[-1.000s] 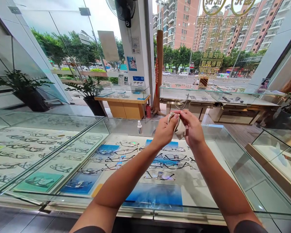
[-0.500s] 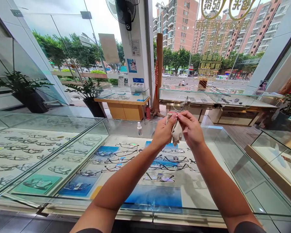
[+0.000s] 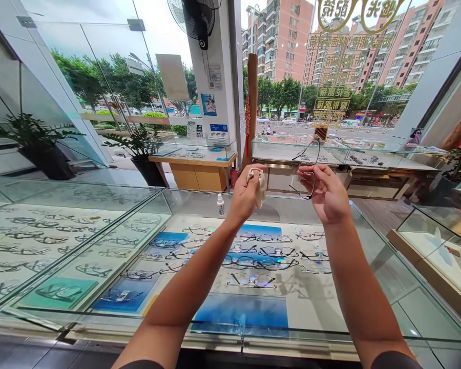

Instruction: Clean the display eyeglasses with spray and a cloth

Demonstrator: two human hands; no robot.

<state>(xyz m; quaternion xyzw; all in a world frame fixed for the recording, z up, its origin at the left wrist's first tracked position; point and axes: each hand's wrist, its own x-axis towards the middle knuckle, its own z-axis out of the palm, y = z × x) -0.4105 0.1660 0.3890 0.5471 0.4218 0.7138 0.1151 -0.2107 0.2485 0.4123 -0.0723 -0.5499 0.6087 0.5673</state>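
Raised above the glass worktop [image 3: 372,266]: left hand [image 3: 244,197] closed around a beige cloth [image 3: 258,185], right hand [image 3: 328,197] pinching thin-framed glasses [image 3: 308,177] by the rim, clear of the cloth, seemingly for inspection against daylight.

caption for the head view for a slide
Left hand holds a cloth, right hand holds glasses above a glass counter.

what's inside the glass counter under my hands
Rows of eyeglass frames lie on white and blue mats inside the glass counter. The forearms cover parts of the rows, so frames there cannot be seen.
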